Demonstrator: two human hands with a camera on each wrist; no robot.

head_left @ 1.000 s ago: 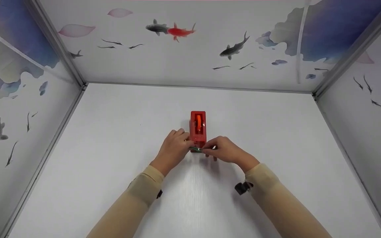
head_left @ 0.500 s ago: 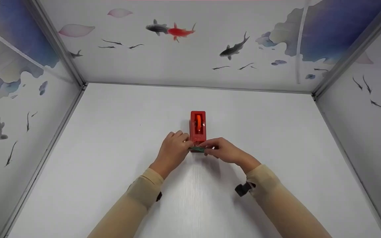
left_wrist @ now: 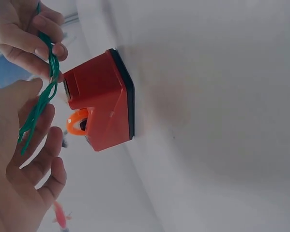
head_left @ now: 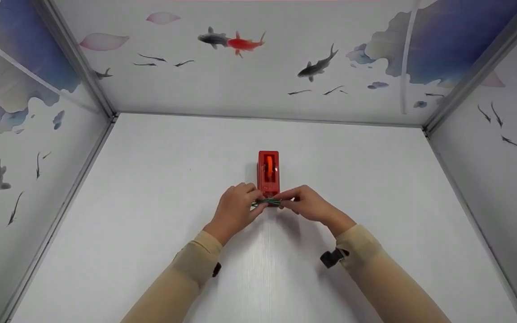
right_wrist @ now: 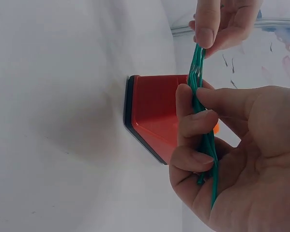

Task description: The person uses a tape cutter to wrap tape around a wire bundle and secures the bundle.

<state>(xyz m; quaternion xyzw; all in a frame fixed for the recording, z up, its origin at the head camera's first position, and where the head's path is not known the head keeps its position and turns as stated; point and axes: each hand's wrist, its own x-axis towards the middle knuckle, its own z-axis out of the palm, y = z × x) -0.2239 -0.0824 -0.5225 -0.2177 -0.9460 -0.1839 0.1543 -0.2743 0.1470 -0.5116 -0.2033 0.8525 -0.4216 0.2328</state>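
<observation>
A slim bundle of green strands (head_left: 271, 202) spans the gap between both hands, just before the near end of a red tape dispenser (head_left: 268, 186). My left hand (head_left: 234, 208) pinches one end between thumb and forefinger; its other fingers are loosely bent in the left wrist view. The right hand (right_wrist: 261, 145) holds the other end, thumb against the strands (right_wrist: 196, 72) and fingers curled round them. A shiny, pale patch shows on the bundle between the hands; its nature is unclear. The dispenser (left_wrist: 103, 92) carries an orange ring (left_wrist: 76, 122) and stands on a dark base.
The white tabletop (head_left: 173, 157) is enclosed by white panels (head_left: 258, 89) painted with fish and petals. Metal edge strips (head_left: 79, 179) run along the sides. A small black device (head_left: 331, 258) is strapped at the right wrist.
The left thumb has moved down and away from its fingers, and more of the green bundle shows. The right fingers have shifted their hold slightly. The tape dispenser has stayed in place.
</observation>
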